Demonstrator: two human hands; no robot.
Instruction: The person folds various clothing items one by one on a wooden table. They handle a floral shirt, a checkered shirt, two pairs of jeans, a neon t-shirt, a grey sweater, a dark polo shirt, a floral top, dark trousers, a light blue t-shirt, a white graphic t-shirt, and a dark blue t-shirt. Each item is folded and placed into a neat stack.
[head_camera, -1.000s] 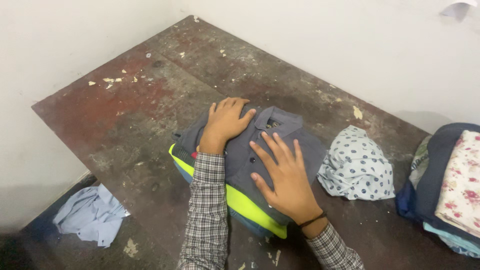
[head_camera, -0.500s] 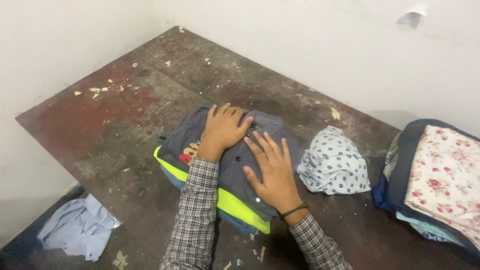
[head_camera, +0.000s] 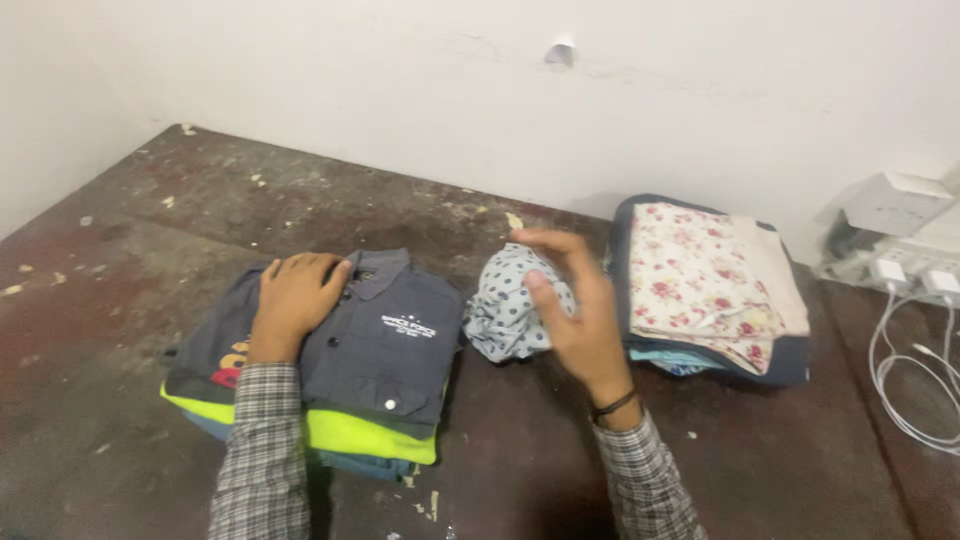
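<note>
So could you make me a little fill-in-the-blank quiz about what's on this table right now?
1. The left hand rests flat on a folded ____ shirt that tops a pile.
2. The right hand hovers open by a crumpled cloth patterned with blue ____.
3. The pile nearest the white chargers is topped by a ____-patterned cloth.
4. Just under the buttoned shirt lies a bright ____ garment.

Missing words: grey; dots; floral; yellow

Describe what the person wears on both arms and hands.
Both arms carry long sleeves in a grey-and-white checked fabric. The left hand is bare, no rings or gloves visible. The right hand is bare too, with a thin black band around the wrist.
</note>
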